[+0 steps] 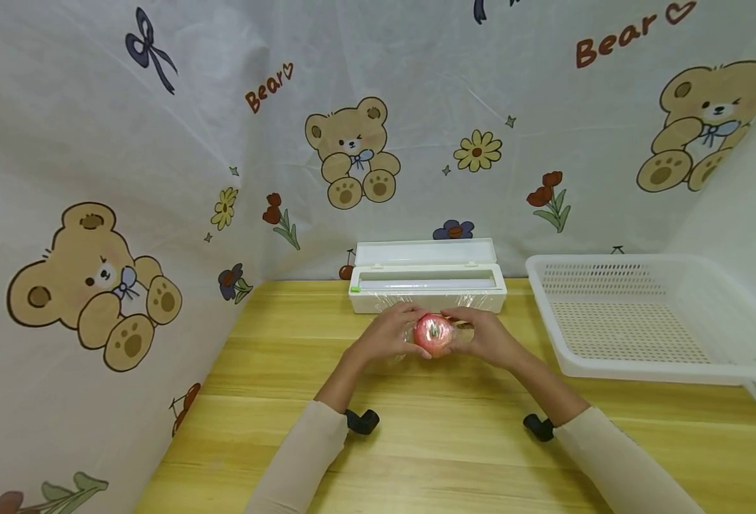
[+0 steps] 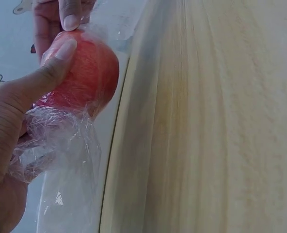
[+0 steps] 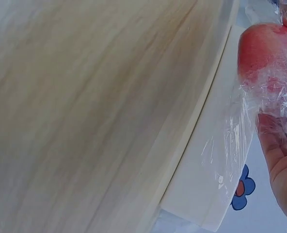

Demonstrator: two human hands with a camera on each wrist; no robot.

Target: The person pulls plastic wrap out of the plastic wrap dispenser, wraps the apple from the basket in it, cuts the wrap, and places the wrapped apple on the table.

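Note:
A red apple [image 1: 433, 335] with clear cling film [image 2: 61, 131] around it is held between both hands above the table. My left hand [image 1: 393, 331] grips its left side, the thumb lying along the skin in the left wrist view. On the opposite side my right hand [image 1: 485, 337] holds it, partly cut off in the right wrist view. Loose, crumpled film bunches at the fingers of both hands. Just behind the hands stands a white cling film box [image 1: 427, 300], its lid [image 1: 425, 251] raised and a roll [image 1: 426, 284] inside.
A white plastic basket [image 1: 560, 357] with a perforated base stands on the right of the wooden table [image 1: 442, 457]. A bear-print cloth [image 1: 416, 71] hangs behind and along the left side. Black wrist mounts [image 1: 363, 422] sit at both sleeves.

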